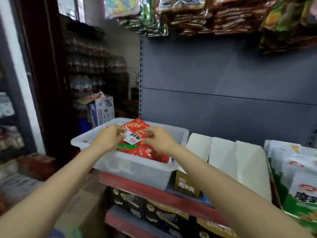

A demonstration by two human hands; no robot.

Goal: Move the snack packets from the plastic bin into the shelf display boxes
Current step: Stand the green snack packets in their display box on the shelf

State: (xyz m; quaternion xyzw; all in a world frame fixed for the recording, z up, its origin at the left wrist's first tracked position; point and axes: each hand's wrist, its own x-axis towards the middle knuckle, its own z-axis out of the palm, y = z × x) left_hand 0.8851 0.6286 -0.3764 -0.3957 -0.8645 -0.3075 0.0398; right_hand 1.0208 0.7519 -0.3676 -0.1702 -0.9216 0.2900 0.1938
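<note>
A clear plastic bin (pixel 137 170) sits on the red-edged shelf at centre, with red snack packets (pixel 147 152) piled inside. Both my hands reach over the bin. My left hand (pixel 109 138) and my right hand (pixel 159 140) pinch the two sides of a small white-and-red snack packet (pixel 133 139) held just above the pile. To the right of the bin stand white display boxes (pixel 223 158) with open tops; what they hold is hidden.
A display box of white-and-green packets (pixel 298 177) fills the far right. Black cartons (pixel 154 215) line the shelf below. Packaged goods hang overhead (pixel 214 18). Cardboard boxes (pixel 101 110) and bottled drinks stand at the back left. A grey back panel (pixel 223 79) rises behind the shelf.
</note>
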